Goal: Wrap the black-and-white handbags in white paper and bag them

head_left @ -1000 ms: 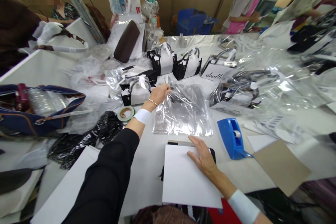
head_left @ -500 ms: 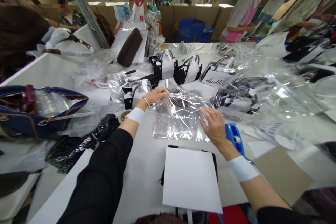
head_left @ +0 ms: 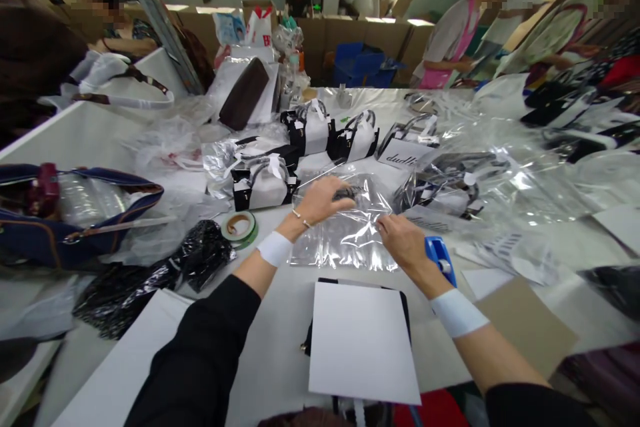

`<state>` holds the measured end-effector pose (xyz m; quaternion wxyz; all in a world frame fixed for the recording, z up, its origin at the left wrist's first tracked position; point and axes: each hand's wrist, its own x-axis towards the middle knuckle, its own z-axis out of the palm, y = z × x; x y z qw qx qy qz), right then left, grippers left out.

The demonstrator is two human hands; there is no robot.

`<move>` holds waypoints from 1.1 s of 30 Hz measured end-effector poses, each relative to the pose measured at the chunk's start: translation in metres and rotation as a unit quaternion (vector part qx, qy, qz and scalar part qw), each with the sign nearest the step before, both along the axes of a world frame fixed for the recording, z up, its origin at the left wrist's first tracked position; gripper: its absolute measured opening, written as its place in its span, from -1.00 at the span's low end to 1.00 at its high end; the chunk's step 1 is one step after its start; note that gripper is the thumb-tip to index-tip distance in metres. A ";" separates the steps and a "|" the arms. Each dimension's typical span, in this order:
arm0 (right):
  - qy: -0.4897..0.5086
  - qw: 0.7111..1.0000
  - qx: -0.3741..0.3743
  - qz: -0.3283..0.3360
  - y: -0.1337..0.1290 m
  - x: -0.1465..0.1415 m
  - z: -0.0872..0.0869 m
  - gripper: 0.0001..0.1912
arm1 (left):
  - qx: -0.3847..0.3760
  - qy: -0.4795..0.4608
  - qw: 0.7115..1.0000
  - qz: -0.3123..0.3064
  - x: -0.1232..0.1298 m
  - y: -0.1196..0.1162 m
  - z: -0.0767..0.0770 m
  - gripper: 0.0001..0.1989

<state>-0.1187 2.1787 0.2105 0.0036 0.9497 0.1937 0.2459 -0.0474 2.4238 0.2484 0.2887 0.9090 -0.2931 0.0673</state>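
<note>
A clear plastic bag (head_left: 340, 243) lies flat on the table in front of me. Over its upper left part is my left hand (head_left: 325, 200), fingers apart and holding nothing. At the bag's right side my right hand (head_left: 400, 237) pinches the plastic between thumb and fingers. Nearer to me, a white square card (head_left: 364, 343) rests on a dark item that shows at its edges. A blue tape dispenser (head_left: 440, 259) stands just beyond my right wrist.
Small black-and-white handbags (head_left: 265, 183) stand behind the plastic. To the left are a tape roll (head_left: 239, 228), crumpled black plastic (head_left: 200, 257) and a navy bag (head_left: 45, 233). Brown card (head_left: 525, 323) lies at right. Several people are in the background.
My left hand has let go of the plastic and moved right and slightly nearer, its fingers now apart. My right hand has closed on the bag's right side. The raised plastic has dropped flatter.
</note>
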 end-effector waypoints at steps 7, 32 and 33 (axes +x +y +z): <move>0.069 0.997 0.010 0.039 0.015 -0.003 -0.020 -0.74 | 0.119 0.076 0.989 0.050 -0.057 -0.045 -0.075 -0.76; 0.292 0.503 0.777 -0.241 -0.092 -0.003 -0.086 -0.75 | -0.555 0.320 0.677 0.362 -0.046 0.024 -0.148 -0.77; 0.285 0.474 0.797 -0.243 -0.092 -0.005 -0.086 -0.72 | -0.559 0.317 0.672 0.368 -0.051 0.018 -0.153 -0.75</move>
